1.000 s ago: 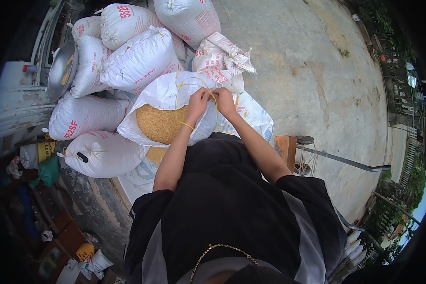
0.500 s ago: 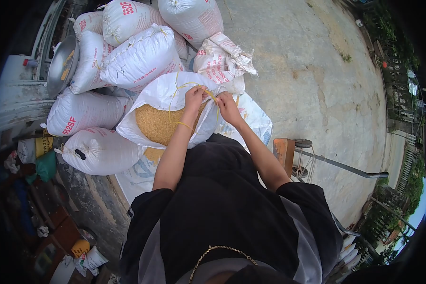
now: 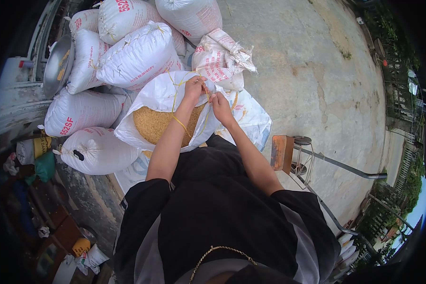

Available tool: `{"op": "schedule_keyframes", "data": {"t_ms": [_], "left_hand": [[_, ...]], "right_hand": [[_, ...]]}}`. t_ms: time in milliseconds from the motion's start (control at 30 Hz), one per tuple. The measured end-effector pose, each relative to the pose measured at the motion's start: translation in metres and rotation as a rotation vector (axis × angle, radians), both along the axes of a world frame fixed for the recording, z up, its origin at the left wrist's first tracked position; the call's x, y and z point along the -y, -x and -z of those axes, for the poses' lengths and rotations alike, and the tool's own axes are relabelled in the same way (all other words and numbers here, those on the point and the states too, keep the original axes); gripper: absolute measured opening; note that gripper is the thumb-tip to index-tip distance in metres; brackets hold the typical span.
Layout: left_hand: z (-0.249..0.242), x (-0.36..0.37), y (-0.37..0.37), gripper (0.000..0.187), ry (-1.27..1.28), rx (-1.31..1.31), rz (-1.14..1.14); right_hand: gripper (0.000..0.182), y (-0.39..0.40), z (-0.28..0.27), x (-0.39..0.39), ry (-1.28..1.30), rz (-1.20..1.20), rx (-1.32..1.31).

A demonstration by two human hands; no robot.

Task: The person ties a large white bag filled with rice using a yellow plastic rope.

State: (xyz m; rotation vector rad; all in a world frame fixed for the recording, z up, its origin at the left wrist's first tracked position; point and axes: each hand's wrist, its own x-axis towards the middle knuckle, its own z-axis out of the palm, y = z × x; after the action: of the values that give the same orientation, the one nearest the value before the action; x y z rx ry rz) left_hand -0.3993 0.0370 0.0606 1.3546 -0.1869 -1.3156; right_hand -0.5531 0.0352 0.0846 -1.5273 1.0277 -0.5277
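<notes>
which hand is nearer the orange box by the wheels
Right. The right hand is ahead and left of the orange box; the left hand is farther that way, over the open sack.

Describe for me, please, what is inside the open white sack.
The open sack holds loose, golden-brown, grain-like material. The left forearm hides part of it, and whatever lies beneath the surface layer cannot be seen.

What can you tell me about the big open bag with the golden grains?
The open bag is white, wrinkly and looks like thin woven plastic. Its wide mouth gapes, showing golden grains inside. It sits on a printed sheet, beside plump closed bags. The left hand and right hand pinch yellow string at its rim.
</notes>
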Motion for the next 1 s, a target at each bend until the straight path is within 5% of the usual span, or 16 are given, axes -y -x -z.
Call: {"op": "schedule_keyframes", "data": {"t_ms": [467, 633, 800, 1000], "left_hand": [[0.020, 0.039, -0.003, 0.012, 0.047, 0.054, 0.199], [0.030, 0.044, -0.004, 0.011, -0.014, 0.100, 0.244], [0.009, 0.025, -0.010, 0.016, -0.001, 0.283, 0.095], [-0.041, -0.031, -0.020, 0.026, 0.097, 0.188, -0.008]], "right_hand": [[0.030, 0.033, -0.007, -0.022, 0.019, 0.014, -0.071], [0.030, 0.046, -0.004, -0.032, -0.214, 0.070, -0.033], [0.030, 0.045, -0.007, -0.031, -0.176, 0.122, 0.088], [0.026, 0.040, -0.013, -0.020, -0.172, 0.248, 0.238]]}}
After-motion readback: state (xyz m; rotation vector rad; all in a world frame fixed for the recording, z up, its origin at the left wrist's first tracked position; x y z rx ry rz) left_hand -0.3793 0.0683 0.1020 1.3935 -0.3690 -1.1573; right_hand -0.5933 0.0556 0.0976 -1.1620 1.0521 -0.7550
